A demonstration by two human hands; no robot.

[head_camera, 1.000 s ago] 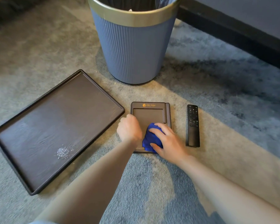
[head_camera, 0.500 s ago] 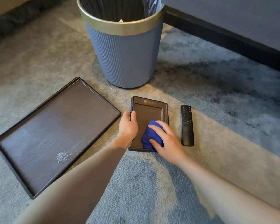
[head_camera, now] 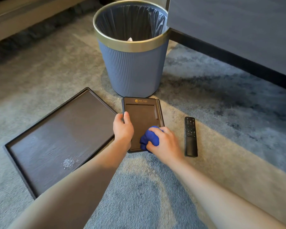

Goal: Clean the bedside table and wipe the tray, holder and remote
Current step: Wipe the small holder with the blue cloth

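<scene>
Two bare forearms reach forward over a blue and beige carpet (head_camera: pixel 139 195). The left hand (head_camera: pixel 123 128) grips the left edge of the holder (head_camera: pixel 142 116), fingers curled round the rim and thumb lying on its upper face. The right hand (head_camera: pixel 165 142) is closed round a bunched blue cloth (head_camera: pixel 149 138), which it presses against the near right corner of the holder. The holder, a dark brown recessed board with a small gold logo at its far end, lies between the tray (head_camera: pixel 59 134) and the remote (head_camera: pixel 190 136). The tray, a large dark brown rectangle with a raised rim, lies flat on the carpet to the left, its right edge just beside the holder; a patch of small droplets (head_camera: pixel 68 162) sits near its near edge. The black remote lies buttons up on the carpet to the right, apart from the holder. Beyond the holder stands a ribbed blue bin (head_camera: pixel 132 70) with a gold rim and a dark liner (head_camera: pixel 130 22). Grey furniture (head_camera: pixel 238 30) occupies the far right.
</scene>
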